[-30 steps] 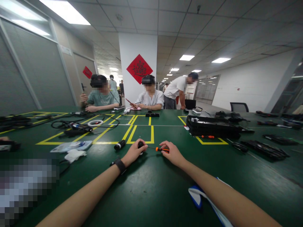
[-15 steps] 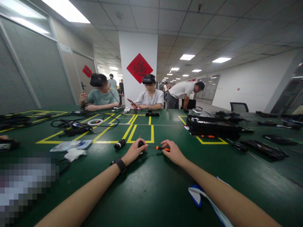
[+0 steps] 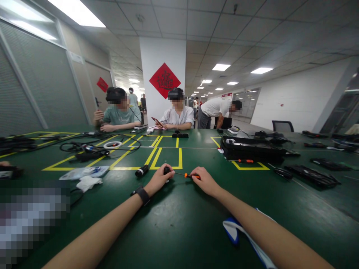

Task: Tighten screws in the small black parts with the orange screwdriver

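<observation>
My left hand point(image 3: 159, 179) is closed around a small dark part point(image 3: 166, 170), mostly hidden by the fingers. From the right, my right hand point(image 3: 204, 181) grips the orange and black handle of a screwdriver point(image 3: 188, 175). Its thin shaft points left, and the tip meets or nearly meets the dark part; I cannot tell whether it is seated. Both hands are just above the green table point(image 3: 168, 231). Left of my left hand lies a black cylindrical piece point(image 3: 141, 171) with a pale band.
A black tray-like housing point(image 3: 252, 147) stands at right, a second orange screwdriver point(image 3: 245, 161) before it. Cables, a white ring point(image 3: 112, 145) and a plastic bag point(image 3: 84, 172) lie at left. A blue-white strap point(image 3: 232, 229) is under my right forearm. Two people sit opposite.
My right hand and the screwdriver handle have turned very slightly. Otherwise both hands keep their places and grips.
</observation>
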The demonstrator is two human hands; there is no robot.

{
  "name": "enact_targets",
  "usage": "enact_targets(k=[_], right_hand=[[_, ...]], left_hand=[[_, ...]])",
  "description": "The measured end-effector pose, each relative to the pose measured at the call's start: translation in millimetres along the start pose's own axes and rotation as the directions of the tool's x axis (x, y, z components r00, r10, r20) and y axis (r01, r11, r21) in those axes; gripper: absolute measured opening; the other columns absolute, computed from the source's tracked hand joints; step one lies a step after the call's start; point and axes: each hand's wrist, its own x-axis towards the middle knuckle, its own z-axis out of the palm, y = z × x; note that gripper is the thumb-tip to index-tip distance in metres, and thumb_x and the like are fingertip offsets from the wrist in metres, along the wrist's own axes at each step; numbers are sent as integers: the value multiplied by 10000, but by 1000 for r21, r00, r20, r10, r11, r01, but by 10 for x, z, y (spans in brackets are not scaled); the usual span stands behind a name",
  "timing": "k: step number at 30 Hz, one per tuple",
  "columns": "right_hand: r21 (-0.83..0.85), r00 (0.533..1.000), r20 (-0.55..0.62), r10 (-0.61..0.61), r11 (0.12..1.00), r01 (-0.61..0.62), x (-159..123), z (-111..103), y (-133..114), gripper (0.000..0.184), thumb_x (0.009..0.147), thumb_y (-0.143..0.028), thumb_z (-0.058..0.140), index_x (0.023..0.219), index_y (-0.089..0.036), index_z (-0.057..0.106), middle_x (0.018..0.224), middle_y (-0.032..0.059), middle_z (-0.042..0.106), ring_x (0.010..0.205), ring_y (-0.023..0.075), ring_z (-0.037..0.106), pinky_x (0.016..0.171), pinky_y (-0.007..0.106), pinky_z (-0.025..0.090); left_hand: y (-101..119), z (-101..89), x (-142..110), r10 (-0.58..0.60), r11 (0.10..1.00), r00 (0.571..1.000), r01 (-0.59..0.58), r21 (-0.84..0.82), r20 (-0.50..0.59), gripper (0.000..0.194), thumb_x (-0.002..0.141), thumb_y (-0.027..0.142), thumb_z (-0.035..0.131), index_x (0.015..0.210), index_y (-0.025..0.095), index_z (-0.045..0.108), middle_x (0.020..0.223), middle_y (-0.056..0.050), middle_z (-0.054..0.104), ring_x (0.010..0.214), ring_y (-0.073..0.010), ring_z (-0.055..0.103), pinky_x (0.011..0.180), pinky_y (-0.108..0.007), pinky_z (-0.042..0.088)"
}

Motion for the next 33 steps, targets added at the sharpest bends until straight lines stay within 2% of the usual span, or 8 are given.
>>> enact_targets(k=[5,10,15,18,23,26,29,33], right_hand=[[62,999,11,54,997,-54,-36,7,-17,194,714,-182,580,904,-179,542,912,34,546,850,154,493,771,299,397],[114,999,3,55,992,-55,-13,64,33,257,840,-241,427,1078,-186,507,1017,62,543,961,154,485,868,319,367],[-5,1000,25,4,1000,-4,4,69,53,205,850,-201,386,863,-166,587,909,62,559,910,166,478,838,325,371],[-23,1000,-1,-17,1000,17,-17,42,21,145,807,-186,460,904,-169,566,915,54,548,903,167,467,807,315,379],[6,1000,-2,16,1000,-16,-28,30,-18,209,743,-228,567,944,-179,546,936,39,549,905,168,462,798,304,379],[16,999,-2,51,999,-51,-12,34,-12,212,820,-290,475,977,-175,558,950,52,556,928,167,462,817,302,369],[-44,999,14,51,998,-50,0,22,2,278,884,-290,348,885,-169,598,897,59,566,888,160,473,809,298,363],[-119,999,48,2,993,4,-4,-4,5,286,885,-266,349,808,-164,605,856,58,560,834,152,479,772,286,371]], left_hand=[[28,-2,-11,48,998,999,-48,39,-11,220,718,369,544,825,181,511,768,5,575,690,-126,528,637,-241,414],[28,3,-6,-3,1000,1000,3,3,16,211,733,366,520,840,186,498,707,17,558,635,-117,515,574,-225,407],[11,5,2,-2,1000,1000,3,-12,12,211,738,371,517,843,188,495,697,20,551,636,-113,506,568,-215,401],[2,2,3,-1,1000,1000,1,-16,-1,224,738,382,517,846,186,498,686,20,553,630,-114,507,575,-220,400],[12,-6,-1,19,1000,1000,-19,-16,8,210,737,365,518,844,185,498,706,16,559,651,-120,515,599,-231,401],[37,-8,-13,23,1000,1000,-23,-15,6,211,735,366,516,843,186,498,707,18,555,659,-122,514,605,-233,400],[56,-4,-22,5,1000,1000,-5,-21,2,218,732,371,514,846,186,499,710,18,557,656,-122,515,596,-231,399],[45,-1,-19,-12,1000,1000,13,-28,3,222,732,374,514,850,186,501,706,18,558,646,-120,519,588,-228,401]])
